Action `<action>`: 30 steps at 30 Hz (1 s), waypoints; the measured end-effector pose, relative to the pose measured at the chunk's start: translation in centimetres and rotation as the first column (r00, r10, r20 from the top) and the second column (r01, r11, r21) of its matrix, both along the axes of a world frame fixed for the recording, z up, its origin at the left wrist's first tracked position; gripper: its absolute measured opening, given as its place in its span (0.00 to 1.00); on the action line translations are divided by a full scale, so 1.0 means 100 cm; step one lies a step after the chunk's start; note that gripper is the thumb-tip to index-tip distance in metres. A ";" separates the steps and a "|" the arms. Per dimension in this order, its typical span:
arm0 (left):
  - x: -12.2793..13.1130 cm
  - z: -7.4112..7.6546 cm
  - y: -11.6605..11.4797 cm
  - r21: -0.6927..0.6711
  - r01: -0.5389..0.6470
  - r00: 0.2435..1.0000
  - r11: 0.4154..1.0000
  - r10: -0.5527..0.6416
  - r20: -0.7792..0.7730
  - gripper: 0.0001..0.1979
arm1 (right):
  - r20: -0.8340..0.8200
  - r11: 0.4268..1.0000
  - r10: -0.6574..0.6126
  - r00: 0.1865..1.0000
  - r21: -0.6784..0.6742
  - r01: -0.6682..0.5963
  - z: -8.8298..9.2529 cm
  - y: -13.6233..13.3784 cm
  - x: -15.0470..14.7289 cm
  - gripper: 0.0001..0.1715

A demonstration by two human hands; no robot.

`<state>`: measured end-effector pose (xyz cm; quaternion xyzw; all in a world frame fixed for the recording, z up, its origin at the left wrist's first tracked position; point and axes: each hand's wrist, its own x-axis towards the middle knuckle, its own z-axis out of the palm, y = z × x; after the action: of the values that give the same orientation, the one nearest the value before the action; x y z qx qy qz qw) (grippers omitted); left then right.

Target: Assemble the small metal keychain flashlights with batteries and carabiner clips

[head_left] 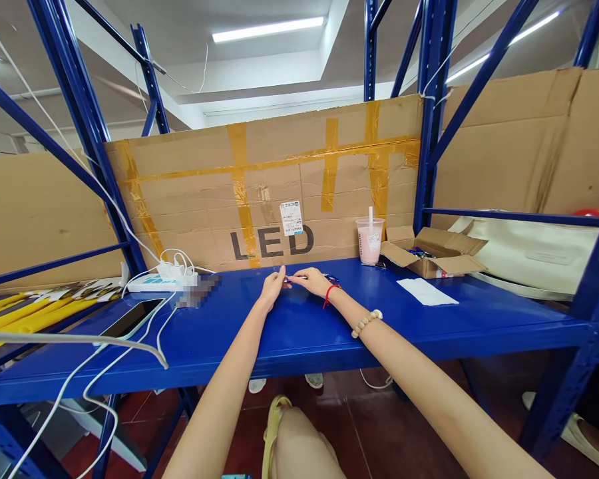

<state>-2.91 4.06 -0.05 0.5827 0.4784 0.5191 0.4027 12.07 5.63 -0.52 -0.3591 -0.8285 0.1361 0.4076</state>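
Both hands are close together over the blue worktop [219, 332], nearer its back edge than its front edge, about halfway along. The left hand [272, 289] and the right hand [313, 282] pinch a small thin thing [294, 278] between them. It is too tiny here to tell what it is.

The small thin thing could slip and drop onto the worktop if the fingers pinch too softly. The right wrist could bump the little dark blue thing [332, 279] just behind it if that arm swings back. A tug on the white cord [100, 392] hanging over the front edge, near the left corner, could drag the phone [132, 319]. The pink drink [369, 241] by the back edge could spill, but only if an arm reaches that far.

The left arm goes nearly straight forward, thumb up. The right arm slants in from the right, its fingers pointing left.
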 end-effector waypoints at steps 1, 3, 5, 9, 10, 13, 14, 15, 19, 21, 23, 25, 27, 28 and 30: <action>-0.001 0.000 0.001 -0.009 -0.062 0.998 0.998 0.062 0.014 0.24 | -0.003 1.000 0.003 1.000 -0.016 -0.003 0.000 0.000 0.000 0.31; -0.004 0.002 0.004 -0.062 -0.162 0.983 0.985 0.167 0.072 0.26 | -0.012 0.999 -0.003 1.000 -0.040 0.002 -0.001 0.001 0.001 0.29; -0.006 0.003 0.007 -0.114 -0.208 0.967 0.971 0.222 0.122 0.26 | -0.022 0.999 -0.014 1.000 -0.045 0.013 -0.001 0.000 0.001 0.29; -0.006 0.002 0.008 -0.126 -0.158 0.973 0.979 0.176 0.147 0.25 | -0.014 0.999 -0.019 1.000 -0.027 0.019 -0.001 -0.003 0.000 0.26; -0.005 0.002 0.008 -0.121 -0.138 0.977 0.983 0.155 0.144 0.26 | -0.005 1.000 -0.021 1.000 -0.021 0.021 0.000 -0.003 0.000 0.25; -0.004 0.001 0.007 -0.115 -0.111 0.982 0.987 0.127 0.137 0.26 | 0.009 0.999 -0.049 0.999 -0.011 0.049 0.001 -0.003 -0.001 0.23; -0.004 0.001 0.007 -0.118 -0.107 0.982 0.987 0.124 0.141 0.26 | 0.007 0.998 -0.061 0.998 -0.012 0.061 0.001 -0.003 0.000 0.21; -0.004 0.001 0.007 -0.122 -0.102 0.982 0.987 0.120 0.148 0.26 | 0.003 0.997 -0.070 0.998 -0.016 0.070 0.001 -0.003 0.000 0.20; -0.004 0.002 0.005 -0.134 -0.087 0.977 0.987 0.111 0.183 0.25 | -0.012 0.997 -0.067 0.998 -0.026 0.067 0.001 -0.004 -0.001 0.20; -0.004 0.003 0.005 -0.139 -0.090 0.974 0.986 0.116 0.195 0.25 | -0.003 0.999 -0.036 0.999 -0.023 0.036 0.001 -0.005 -0.001 0.22; -0.004 0.003 0.004 -0.147 -0.089 0.972 0.985 0.118 0.203 0.24 | 0.010 1.000 -0.001 1.000 -0.021 0.001 0.001 -0.004 -0.001 0.24; -0.004 0.004 0.004 -0.155 -0.082 0.972 0.984 0.113 0.207 0.24 | 0.015 1.000 0.013 1.000 -0.019 -0.013 0.001 -0.003 -0.001 0.25; -0.004 0.004 0.005 -0.163 -0.075 0.971 0.984 0.109 0.212 0.24 | 0.005 1.000 0.005 1.000 -0.012 -0.005 0.000 -0.002 0.000 0.26; -0.004 0.005 0.005 -0.166 -0.073 0.971 0.983 0.108 0.215 0.23 | -0.004 1.000 -0.001 1.000 -0.008 0.001 0.000 -0.002 0.000 0.27; -0.004 0.004 0.005 -0.168 -0.072 0.969 0.983 0.109 0.221 0.23 | -0.017 1.000 -0.011 1.000 -0.001 0.011 0.000 -0.002 0.000 0.27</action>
<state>-3.32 4.58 0.40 0.4623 0.4948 0.5611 0.4761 12.07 5.47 -0.55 -0.3626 -0.8229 0.1373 0.4154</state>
